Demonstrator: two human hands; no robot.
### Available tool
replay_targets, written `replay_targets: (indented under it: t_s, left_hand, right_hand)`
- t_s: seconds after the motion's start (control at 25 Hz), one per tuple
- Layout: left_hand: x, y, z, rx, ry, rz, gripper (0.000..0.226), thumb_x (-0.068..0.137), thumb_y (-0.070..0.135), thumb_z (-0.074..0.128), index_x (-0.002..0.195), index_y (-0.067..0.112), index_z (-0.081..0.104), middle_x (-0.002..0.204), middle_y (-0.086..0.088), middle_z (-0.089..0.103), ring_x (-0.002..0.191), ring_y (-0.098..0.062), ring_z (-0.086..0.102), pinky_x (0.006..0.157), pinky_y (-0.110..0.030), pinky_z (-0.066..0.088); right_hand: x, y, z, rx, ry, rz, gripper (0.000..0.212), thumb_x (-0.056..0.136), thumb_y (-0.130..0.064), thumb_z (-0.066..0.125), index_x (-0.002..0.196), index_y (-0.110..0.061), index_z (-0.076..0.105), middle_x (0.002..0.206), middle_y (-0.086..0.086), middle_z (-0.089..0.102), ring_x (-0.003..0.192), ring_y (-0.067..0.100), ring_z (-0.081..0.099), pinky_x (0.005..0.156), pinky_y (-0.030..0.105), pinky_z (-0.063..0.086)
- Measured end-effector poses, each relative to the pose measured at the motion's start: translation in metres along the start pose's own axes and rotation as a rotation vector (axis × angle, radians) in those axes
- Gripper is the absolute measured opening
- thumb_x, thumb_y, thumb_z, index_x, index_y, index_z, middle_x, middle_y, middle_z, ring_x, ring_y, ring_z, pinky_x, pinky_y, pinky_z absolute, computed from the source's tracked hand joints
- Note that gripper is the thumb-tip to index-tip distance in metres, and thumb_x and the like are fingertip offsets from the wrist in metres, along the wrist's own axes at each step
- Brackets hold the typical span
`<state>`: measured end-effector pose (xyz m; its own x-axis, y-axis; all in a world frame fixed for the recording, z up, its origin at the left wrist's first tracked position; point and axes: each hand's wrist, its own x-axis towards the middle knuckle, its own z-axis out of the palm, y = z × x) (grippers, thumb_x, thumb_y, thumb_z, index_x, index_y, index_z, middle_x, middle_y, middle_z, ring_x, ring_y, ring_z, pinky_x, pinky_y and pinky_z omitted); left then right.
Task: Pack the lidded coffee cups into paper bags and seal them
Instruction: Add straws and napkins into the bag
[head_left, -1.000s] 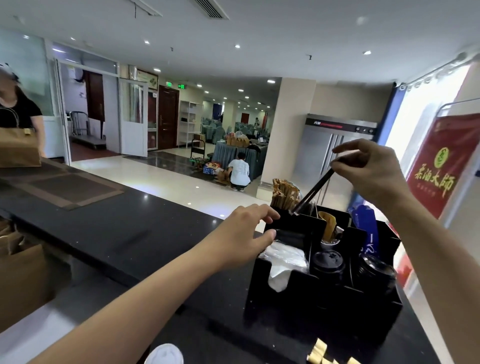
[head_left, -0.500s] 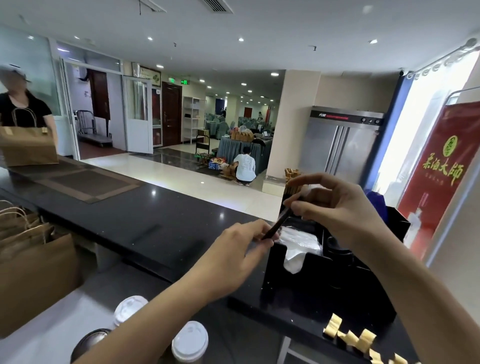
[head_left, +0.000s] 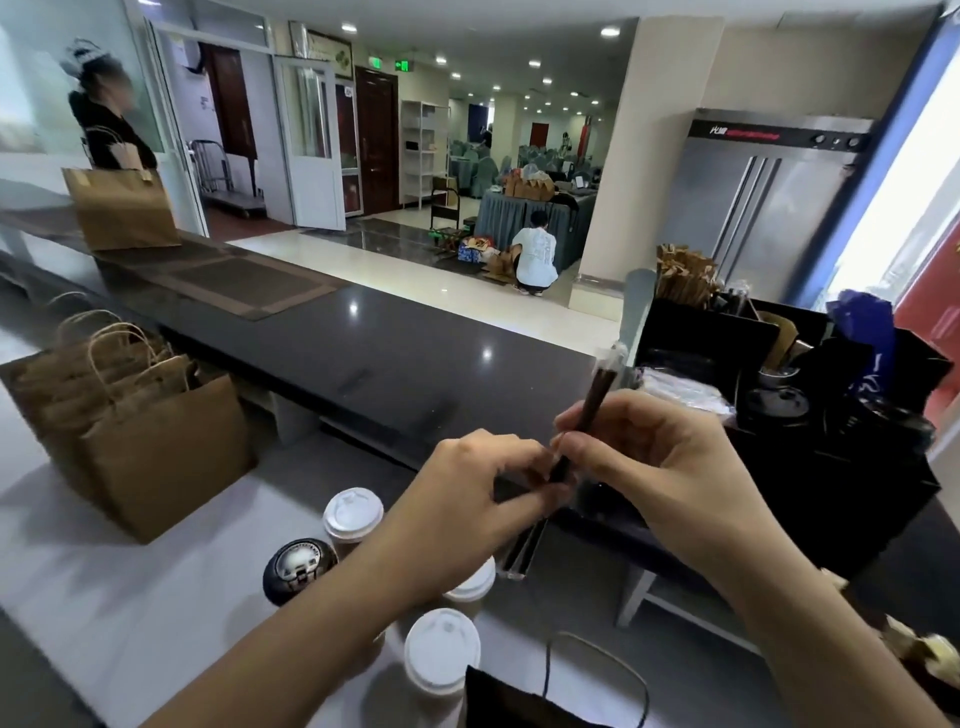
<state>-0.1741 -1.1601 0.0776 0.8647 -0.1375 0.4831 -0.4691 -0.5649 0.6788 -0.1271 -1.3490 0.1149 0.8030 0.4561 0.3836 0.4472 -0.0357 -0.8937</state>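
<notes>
Both hands meet at frame centre on a wrapped dark straw (head_left: 589, 415). Right hand (head_left: 660, 467) pinches the straw mid-shaft, fingers curled round it; upper end of the straw tilts up and right, clear wrapper tip showing near the black organizer. Left hand (head_left: 467, 514) pinches the lower part, thumb and forefinger closed on it; wrapper end sticks out below the hand.

Lidded coffee cups (head_left: 441, 649) stand on the white lower counter (head_left: 104, 597) at bottom centre: three white lids visible, one partly hidden under the left wrist. A dark round lid-like item (head_left: 298, 569) sits just left of them; cannot tell what it is.

Brown paper bags (head_left: 130, 431) with twine handles stand in a row at left of frame. A black bag (head_left: 519, 701) with a cord handle is at the bottom edge, just beside the nearest cup.

Black organizer (head_left: 831, 467) at right on the dark upper counter (head_left: 363, 353) holds napkins, black lids, stirrers.
</notes>
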Motion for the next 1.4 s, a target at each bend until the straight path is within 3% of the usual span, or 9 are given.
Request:
replay_targets:
  t_s: [0.16, 0.36, 0.48, 0.64, 0.72, 0.84, 1.0, 1.16, 1.4]
  left_hand:
    - [-0.029, -0.007, 0.0, -0.053, 0.011, -0.073, 0.022, 0.094, 0.041, 0.068, 0.115, 0.039, 0.062, 0.105, 0.017, 0.067, 0.11, -0.007, 0.061, 0.093, -0.022, 0.047]
    - [-0.08, -0.032, 0.002, 0.039, -0.075, -0.094, 0.013, 0.093, 0.034, 0.069, 0.101, 0.04, 0.061, 0.104, 0.021, 0.064, 0.105, -0.008, 0.06, 0.088, -0.018, 0.043]
    - [-0.103, -0.05, 0.016, 0.166, -0.173, -0.048, 0.011, 0.089, 0.046, 0.067, 0.097, 0.04, 0.064, 0.107, 0.025, 0.061, 0.112, -0.004, 0.058, 0.097, -0.027, 0.038]
    - [-0.129, -0.067, 0.04, 0.3, -0.277, 0.008, 0.015, 0.083, 0.057, 0.068, 0.091, 0.044, 0.066, 0.134, 0.02, 0.049, 0.136, -0.008, 0.044, 0.107, -0.038, 0.033]
    - [-0.138, -0.075, 0.048, 0.36, -0.337, -0.009, 0.026, 0.078, 0.063, 0.068, 0.097, 0.046, 0.068, 0.146, 0.015, 0.044, 0.147, -0.014, 0.033, 0.111, -0.045, 0.034]
    - [-0.144, -0.081, 0.056, 0.426, -0.457, -0.089, 0.059, 0.069, 0.074, 0.063, 0.122, 0.05, 0.061, 0.16, 0.014, 0.027, 0.155, -0.018, 0.014, 0.119, -0.044, 0.026]
    - [-0.144, -0.077, 0.058, 0.453, -0.569, -0.183, 0.092, 0.061, 0.079, 0.062, 0.146, 0.051, 0.039, 0.166, 0.017, 0.002, 0.155, -0.014, -0.011, 0.123, -0.037, 0.007]
    - [-0.143, -0.074, 0.058, 0.487, -0.632, -0.193, 0.107, 0.06, 0.081, 0.064, 0.154, 0.049, 0.022, 0.167, 0.015, -0.01, 0.153, -0.016, -0.019, 0.124, -0.038, 0.002]
    - [-0.146, -0.075, 0.061, 0.498, -0.655, -0.19, 0.119, 0.058, 0.083, 0.066, 0.157, 0.048, 0.01, 0.166, 0.014, -0.015, 0.152, -0.015, -0.024, 0.125, -0.037, -0.001]
  right_hand:
    - [-0.011, -0.007, -0.001, -0.033, 0.127, -0.014, 0.02, 0.08, -0.019, 0.072, 0.098, -0.015, 0.076, 0.092, 0.002, 0.079, 0.09, 0.015, 0.076, 0.082, 0.023, 0.058]
    - [-0.035, -0.016, -0.011, -0.043, 0.249, 0.012, 0.019, 0.081, -0.014, 0.072, 0.099, -0.011, 0.076, 0.09, 0.004, 0.079, 0.085, 0.012, 0.075, 0.072, 0.016, 0.055]
    - [-0.054, -0.014, -0.011, -0.055, 0.257, 0.036, 0.017, 0.082, -0.012, 0.071, 0.099, -0.011, 0.076, 0.091, 0.004, 0.079, 0.087, 0.014, 0.076, 0.073, 0.017, 0.055]
    - [-0.08, -0.013, -0.01, -0.046, 0.319, 0.043, 0.017, 0.081, -0.013, 0.07, 0.097, -0.011, 0.075, 0.087, 0.003, 0.079, 0.084, 0.012, 0.075, 0.072, 0.016, 0.055]
    - [-0.092, -0.012, -0.008, -0.028, 0.326, 0.058, 0.018, 0.079, -0.016, 0.07, 0.097, -0.013, 0.075, 0.086, 0.002, 0.079, 0.082, 0.011, 0.075, 0.074, 0.017, 0.056]
    - [-0.108, -0.004, -0.003, -0.052, 0.281, 0.079, 0.018, 0.08, -0.013, 0.07, 0.097, -0.012, 0.075, 0.087, 0.003, 0.079, 0.086, 0.015, 0.076, 0.077, 0.02, 0.058]
    - [-0.125, 0.014, 0.004, -0.085, 0.197, 0.112, 0.016, 0.081, -0.01, 0.071, 0.097, -0.012, 0.075, 0.09, 0.002, 0.079, 0.09, 0.017, 0.076, 0.081, 0.022, 0.057]
    - [-0.138, 0.031, 0.008, -0.276, 0.094, 0.113, 0.016, 0.083, -0.016, 0.074, 0.098, -0.018, 0.079, 0.096, -0.005, 0.077, 0.093, 0.02, 0.074, 0.085, 0.033, 0.059]
    - [-0.144, 0.053, 0.023, -0.389, -0.083, 0.139, 0.022, 0.086, -0.005, 0.078, 0.097, -0.024, 0.079, 0.095, -0.009, 0.074, 0.094, 0.015, 0.071, 0.08, 0.027, 0.056]
